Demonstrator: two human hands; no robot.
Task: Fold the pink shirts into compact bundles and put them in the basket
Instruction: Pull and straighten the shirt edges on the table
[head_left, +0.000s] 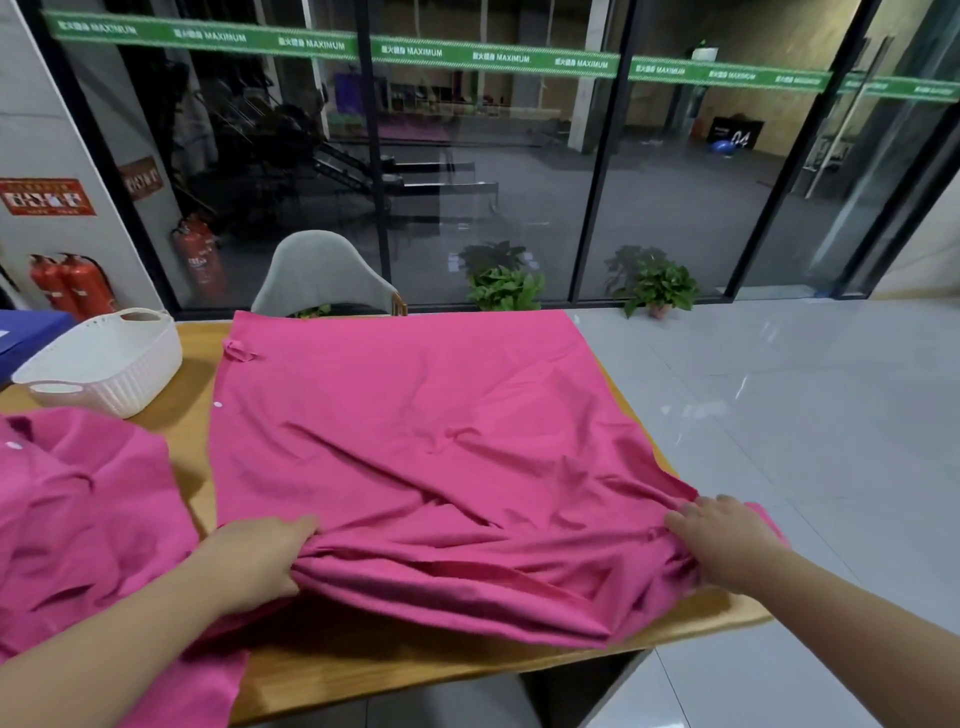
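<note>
Head view: a person's two hands at a wooden table (197, 415).
Shirt (415, 441): pink, spread across the table, near edge bunched.
Left hand (254, 558): grip closed on the shirt's near-left edge.
Right hand (722, 543): grip clutching the near-right corner (fingers buried in folds).
Second shirt (78, 509): crumpled, left.
Basket (109, 364): white, far left.
Chair (322, 275): behind the table.

Two pink shirts (415, 441) (78, 519) are counted on one bench (192, 415), with one white basket (104, 364). Two hands (254, 558) (727, 543), one grey chair (322, 275), two potted plants (506, 286) (657, 286) and three fire extinguishers (85, 286) (47, 283) (200, 254) are seen.
</note>
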